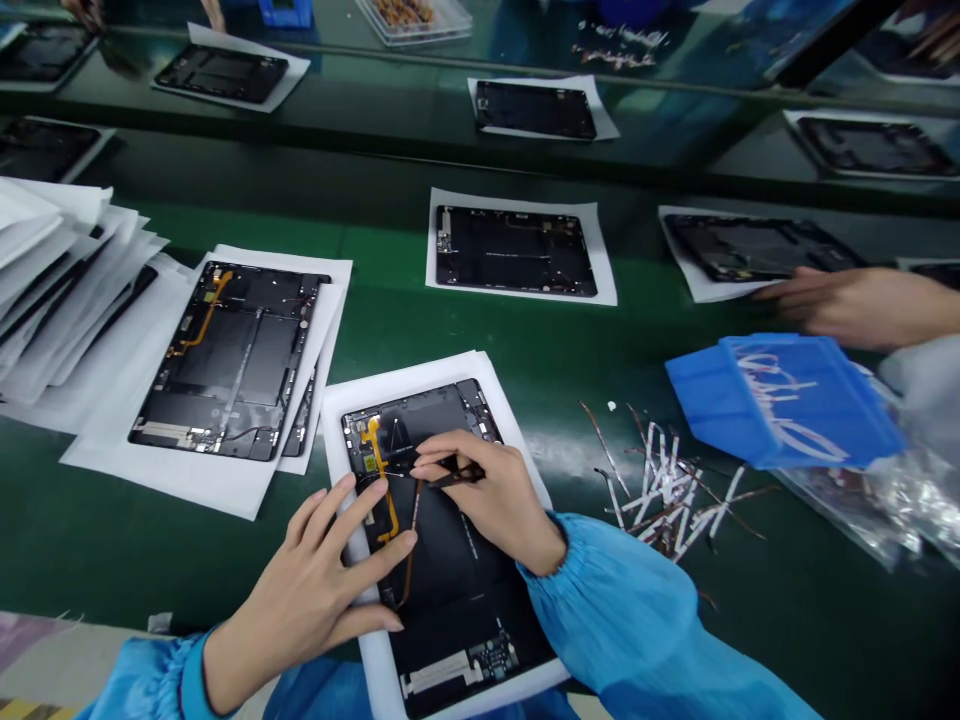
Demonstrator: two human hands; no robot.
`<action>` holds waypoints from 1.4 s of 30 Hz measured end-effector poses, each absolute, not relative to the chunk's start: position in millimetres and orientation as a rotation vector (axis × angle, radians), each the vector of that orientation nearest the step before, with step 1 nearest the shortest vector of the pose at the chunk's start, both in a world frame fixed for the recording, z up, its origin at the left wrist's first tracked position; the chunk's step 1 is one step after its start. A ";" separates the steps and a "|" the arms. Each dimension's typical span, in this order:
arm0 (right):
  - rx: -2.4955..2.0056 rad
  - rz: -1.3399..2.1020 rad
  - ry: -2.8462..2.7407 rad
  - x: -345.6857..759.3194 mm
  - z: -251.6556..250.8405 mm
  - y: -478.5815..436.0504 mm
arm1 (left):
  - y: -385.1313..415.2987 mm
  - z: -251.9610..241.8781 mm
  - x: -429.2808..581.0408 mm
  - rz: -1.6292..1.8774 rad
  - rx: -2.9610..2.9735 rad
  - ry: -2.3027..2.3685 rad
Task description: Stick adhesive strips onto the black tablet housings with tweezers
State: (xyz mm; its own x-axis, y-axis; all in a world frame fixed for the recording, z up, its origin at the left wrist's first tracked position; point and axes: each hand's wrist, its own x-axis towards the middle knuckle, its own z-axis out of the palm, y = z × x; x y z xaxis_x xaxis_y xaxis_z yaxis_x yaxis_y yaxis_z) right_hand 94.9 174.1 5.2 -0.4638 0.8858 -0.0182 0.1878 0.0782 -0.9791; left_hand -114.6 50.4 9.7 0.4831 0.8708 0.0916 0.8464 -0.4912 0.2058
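Observation:
An opened black tablet chassis (442,560) lies on a white foam sheet (420,372) right in front of me, with an orange flex cable (379,465) running down its left side. My left hand (319,585) rests on the chassis with its fingers spread flat, steadying it beside the cable. My right hand (480,495) is pinched shut on thin black tweezers (450,478), whose tip touches the chassis just right of the orange cable. Both my sleeves are light blue.
A second opened chassis (229,360) lies on white sheets to the left, beside a stack of sheets (52,270). More chassis (516,250) sit on the green belt. At right are peeled strips (664,490), a blue tray (780,400) and another person's hand (855,305).

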 end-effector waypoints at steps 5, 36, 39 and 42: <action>-1.118 1.412 -1.736 92.0 3.5 175.3 | 49.4 8.9 -114.9 0.289 2.569 1.498; -0.962 1.287 -1.858 93.1 6.8 182.4 | 64.7 9.3 -108.0 0.268 2.614 1.517; -0.985 1.310 -1.739 96.5 16.8 187.1 | 78.8 14.2 -100.9 0.248 2.565 1.583; -1.003 1.125 -1.815 106.4 28.0 190.7 | 91.5 17.6 -96.4 0.254 2.498 1.649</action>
State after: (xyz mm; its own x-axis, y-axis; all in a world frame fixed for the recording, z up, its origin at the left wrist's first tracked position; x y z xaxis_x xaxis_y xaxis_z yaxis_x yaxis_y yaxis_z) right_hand 106.4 190.7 28.0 -0.4004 0.8952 0.1958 0.2232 0.3025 -0.9266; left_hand -96.4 91.5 17.6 0.3860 0.9202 0.0646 0.8970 -0.3907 0.2066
